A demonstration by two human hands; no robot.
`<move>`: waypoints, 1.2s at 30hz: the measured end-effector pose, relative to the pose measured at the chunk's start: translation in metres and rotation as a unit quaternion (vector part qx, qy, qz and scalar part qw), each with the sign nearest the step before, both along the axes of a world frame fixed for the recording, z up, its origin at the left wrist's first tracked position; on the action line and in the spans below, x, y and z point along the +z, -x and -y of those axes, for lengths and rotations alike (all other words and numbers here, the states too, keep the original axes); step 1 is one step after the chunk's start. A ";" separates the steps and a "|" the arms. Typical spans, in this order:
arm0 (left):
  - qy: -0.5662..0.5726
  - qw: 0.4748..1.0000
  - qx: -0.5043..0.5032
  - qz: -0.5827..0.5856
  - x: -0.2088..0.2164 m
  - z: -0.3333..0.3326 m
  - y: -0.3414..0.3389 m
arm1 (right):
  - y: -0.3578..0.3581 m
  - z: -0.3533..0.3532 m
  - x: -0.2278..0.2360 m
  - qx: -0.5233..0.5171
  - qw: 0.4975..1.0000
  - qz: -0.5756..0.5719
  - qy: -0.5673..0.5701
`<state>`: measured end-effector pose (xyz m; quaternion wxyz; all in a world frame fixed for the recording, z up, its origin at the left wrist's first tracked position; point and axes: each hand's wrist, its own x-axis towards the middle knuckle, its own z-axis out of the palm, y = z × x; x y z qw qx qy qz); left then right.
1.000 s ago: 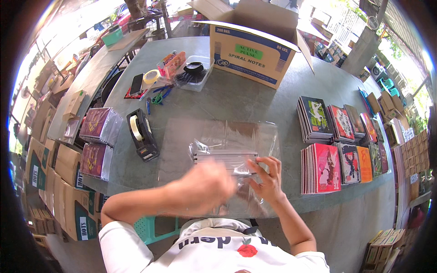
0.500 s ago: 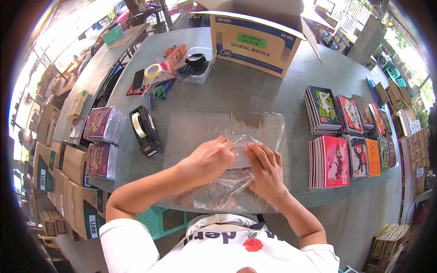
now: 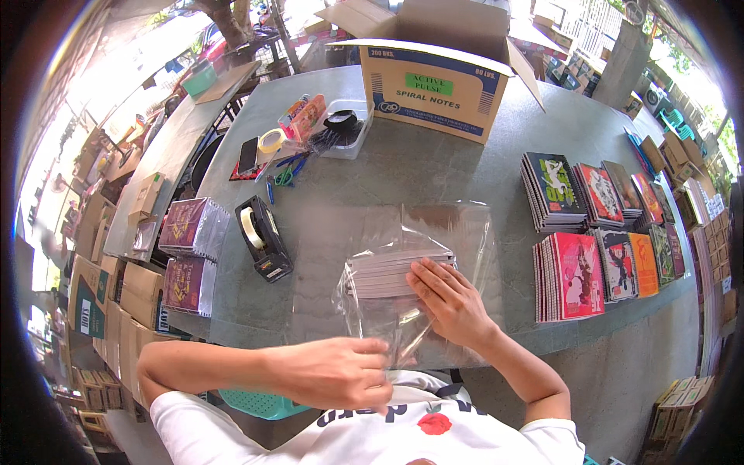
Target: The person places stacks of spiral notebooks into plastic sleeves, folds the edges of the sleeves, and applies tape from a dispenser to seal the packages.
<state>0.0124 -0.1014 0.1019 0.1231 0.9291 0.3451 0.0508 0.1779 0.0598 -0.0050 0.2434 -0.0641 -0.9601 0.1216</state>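
Observation:
A stack of notebooks (image 3: 380,280) lies edge-up inside a clear plastic bag (image 3: 360,316), in front of me on the table. My right hand (image 3: 451,302) rests on the right end of the stack, its fingers stretched out flat over the plastic. Nearer my body, my left hand (image 3: 337,373) is beside the bag's near edge. Its fingers are bent and smeared by motion, so whether they hold any plastic is unclear. More clear plastic sheets (image 3: 465,225) lie flat beneath the bag.
A black tape dispenser (image 3: 263,239) stands left of the bag, beyond it bundled purple notebooks (image 3: 187,227). Stacks of colourful spiral notebooks (image 3: 570,275) line the right. At the back are an open carton (image 3: 434,93), a plastic tub (image 3: 356,143), scissors (image 3: 285,177) and a phone (image 3: 248,155).
My left hand has drawn back from the bag toward my body, down and left. My right hand has flattened onto the stack, whose page edges now show clearly.

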 end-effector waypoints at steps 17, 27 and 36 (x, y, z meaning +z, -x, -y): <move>-0.002 0.958 0.242 -0.151 0.010 -0.119 0.067 | -0.006 0.004 0.001 0.004 0.999 0.042 0.005; -0.137 0.972 0.104 -0.158 0.009 -0.099 0.041 | -0.004 0.002 -0.006 -0.003 1.000 0.026 -0.016; -0.210 0.953 0.168 -0.139 -0.010 -0.118 0.030 | -0.007 0.002 -0.009 0.003 0.999 0.032 -0.012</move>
